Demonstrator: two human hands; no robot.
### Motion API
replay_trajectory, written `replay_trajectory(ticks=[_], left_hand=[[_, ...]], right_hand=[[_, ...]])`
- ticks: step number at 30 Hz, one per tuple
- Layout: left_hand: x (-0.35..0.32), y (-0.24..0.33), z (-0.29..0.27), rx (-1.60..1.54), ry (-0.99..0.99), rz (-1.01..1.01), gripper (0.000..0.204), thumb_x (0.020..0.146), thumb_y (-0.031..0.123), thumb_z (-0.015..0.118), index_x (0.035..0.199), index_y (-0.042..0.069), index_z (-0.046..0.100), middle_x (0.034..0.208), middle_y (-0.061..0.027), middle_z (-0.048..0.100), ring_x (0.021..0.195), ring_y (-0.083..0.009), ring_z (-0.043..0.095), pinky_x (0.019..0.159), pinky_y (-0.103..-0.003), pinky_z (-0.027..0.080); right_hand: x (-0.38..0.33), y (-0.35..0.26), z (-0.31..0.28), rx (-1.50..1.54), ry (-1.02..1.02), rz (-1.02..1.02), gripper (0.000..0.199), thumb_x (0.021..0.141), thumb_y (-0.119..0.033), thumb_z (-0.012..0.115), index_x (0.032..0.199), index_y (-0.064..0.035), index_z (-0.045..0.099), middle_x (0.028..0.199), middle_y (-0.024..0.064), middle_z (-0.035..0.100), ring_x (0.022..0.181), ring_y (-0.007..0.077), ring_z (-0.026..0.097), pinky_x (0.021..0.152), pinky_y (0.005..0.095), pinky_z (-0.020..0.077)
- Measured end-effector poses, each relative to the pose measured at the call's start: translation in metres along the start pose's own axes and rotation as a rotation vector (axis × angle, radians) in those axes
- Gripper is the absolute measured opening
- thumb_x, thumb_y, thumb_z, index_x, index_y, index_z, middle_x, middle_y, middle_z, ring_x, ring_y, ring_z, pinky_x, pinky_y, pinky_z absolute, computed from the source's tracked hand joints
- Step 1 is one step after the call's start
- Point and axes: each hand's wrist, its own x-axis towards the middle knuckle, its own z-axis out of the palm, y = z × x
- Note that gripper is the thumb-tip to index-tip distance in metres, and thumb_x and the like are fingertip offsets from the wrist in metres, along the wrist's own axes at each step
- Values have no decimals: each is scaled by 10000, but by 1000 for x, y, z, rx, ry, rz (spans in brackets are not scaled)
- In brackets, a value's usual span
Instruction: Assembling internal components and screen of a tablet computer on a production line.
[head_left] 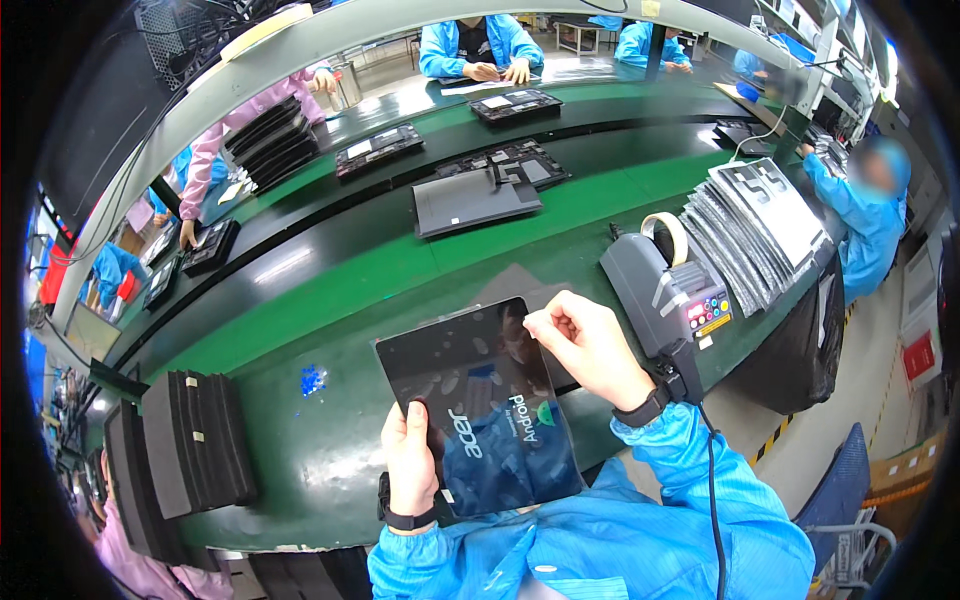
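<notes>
A black tablet (480, 385) with a glossy screen showing start-up logos is tilted in front of my body above the green bench. My left hand (410, 470) grips its lower left edge, thumb over the front. At the tablet's upper right corner, my right hand (590, 345) is closed in a pinch, its fingertips at the edge; whatever lies between them is too small to make out. Dark wristbands circle both wrists. Behind the tablet, a dark flat sheet (515, 285) lies partly hidden on the bench.
To the right stand a grey tape dispenser (650, 285) and a stack of silvery padded sheets (750, 240). Black foam pads (195, 440) stand at left near small blue bits (312, 380). Ahead lie a dark grey panel (475, 205) and several devices (380, 150). Co-workers (480, 45) sit around.
</notes>
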Motion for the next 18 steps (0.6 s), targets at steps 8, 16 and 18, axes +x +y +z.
replay_trajectory(ticks=[8, 16, 18], left_hand=[[0, 2, -3, -11, 15, -64, 245, 981, 207, 496, 1089, 16, 604, 1003, -12, 632, 875, -96, 564, 784, -249, 450], [-1, 3, -7, 8, 14, -32, 251, 980, 201, 497, 1104, 9, 601, 1016, -20, 632, 886, -97, 560, 799, -246, 442], [-3, 4, -6, 14, 31, -51, 257, 979, 200, 497, 1116, 7, 599, 1031, -27, 634, 900, -103, 563, 812, -251, 442]], right_hand=[[-2, 9, 2, 373, 313, -38, 145, 907, -120, 612, 842, 4, 574, 724, 2, 572, 669, 45, 492, 592, 215, 424], [2, -1, 20, 135, 36, -37, 210, 884, -196, 641, 809, -8, 585, 639, 62, 553, 561, 101, 502, 528, 265, 420], [3, -8, 19, -83, 61, -3, 223, 870, -213, 658, 790, -20, 579, 641, 67, 551, 553, 142, 519, 524, 286, 429]])
